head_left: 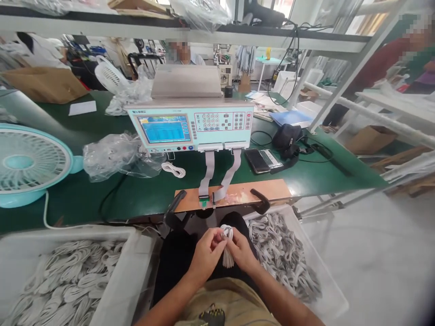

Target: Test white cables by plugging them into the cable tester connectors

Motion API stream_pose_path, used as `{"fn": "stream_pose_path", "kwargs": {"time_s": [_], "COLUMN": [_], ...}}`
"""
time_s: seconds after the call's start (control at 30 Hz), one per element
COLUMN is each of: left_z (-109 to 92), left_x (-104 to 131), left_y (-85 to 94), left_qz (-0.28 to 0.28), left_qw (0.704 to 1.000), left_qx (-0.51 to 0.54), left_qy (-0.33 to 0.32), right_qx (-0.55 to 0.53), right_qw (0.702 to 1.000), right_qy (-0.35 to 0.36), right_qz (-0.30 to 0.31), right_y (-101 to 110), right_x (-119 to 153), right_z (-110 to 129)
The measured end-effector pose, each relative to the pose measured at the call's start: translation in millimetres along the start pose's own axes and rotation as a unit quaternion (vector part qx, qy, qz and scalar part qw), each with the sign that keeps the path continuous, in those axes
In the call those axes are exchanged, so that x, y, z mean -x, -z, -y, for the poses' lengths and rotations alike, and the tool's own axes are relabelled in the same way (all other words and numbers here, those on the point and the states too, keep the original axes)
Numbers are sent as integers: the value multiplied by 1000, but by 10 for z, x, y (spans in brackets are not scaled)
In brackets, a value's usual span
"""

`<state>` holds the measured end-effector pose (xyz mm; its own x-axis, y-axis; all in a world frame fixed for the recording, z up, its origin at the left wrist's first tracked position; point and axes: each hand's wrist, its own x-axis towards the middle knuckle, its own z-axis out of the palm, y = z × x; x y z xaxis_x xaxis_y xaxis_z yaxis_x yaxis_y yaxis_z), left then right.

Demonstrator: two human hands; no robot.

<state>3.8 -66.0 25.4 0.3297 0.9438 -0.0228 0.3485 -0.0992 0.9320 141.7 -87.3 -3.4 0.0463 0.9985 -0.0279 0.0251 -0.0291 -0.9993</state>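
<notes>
Low over my lap I hold a coiled white cable (228, 259) between both hands. My left hand (208, 250) is closed on the cable's upper end, with the fingertips pinched together there. On the other side my right hand (240, 251) is wrapped against the same bundle. The loop at the top shows between the fingers, and the strands hang down below; its connectors are hidden. Ahead of my hands, a wooden board (238, 194) lies along the bench edge, with two grey ribbon cables (210, 168) ending on it in small connectors.
A tester with a blue screen (166, 129) stands on the green bench (142, 194). White bins of coiled cables flank me, a left bin (136, 253) and a right bin (326, 290). A fan (20, 163), plastic bags (115, 156), a phone (256, 161) and a loose cable coil (173, 170) lie around.
</notes>
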Motion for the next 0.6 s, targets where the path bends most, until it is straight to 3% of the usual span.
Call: {"fn": "stream_pose_path", "kwargs": {"time_s": [0.13,0.23,0.33,0.43,0.6], "left_z": [-7,-11,17,70,151], "left_x": [-47,-106,-150,-149,-66], "left_y": [91,132,149,130,77], "left_qz": [3,19,35,27,10], "left_qw": [985,970,956,943,937], "left_qx": [-173,-243,-291,-329,-331], "left_qy": [-25,-10,-5,-41,-116], "right_qx": [167,207,197,182,45], "right_qw": [986,977,979,981,998], "right_qy": [27,46,59,60,-29], "right_qz": [-6,3,1,-12,-27], "right_y": [0,-77,-135,-154,-154], "right_x": [55,90,98,93,76], "right_z": [-80,-97,-113,-157,-244]}}
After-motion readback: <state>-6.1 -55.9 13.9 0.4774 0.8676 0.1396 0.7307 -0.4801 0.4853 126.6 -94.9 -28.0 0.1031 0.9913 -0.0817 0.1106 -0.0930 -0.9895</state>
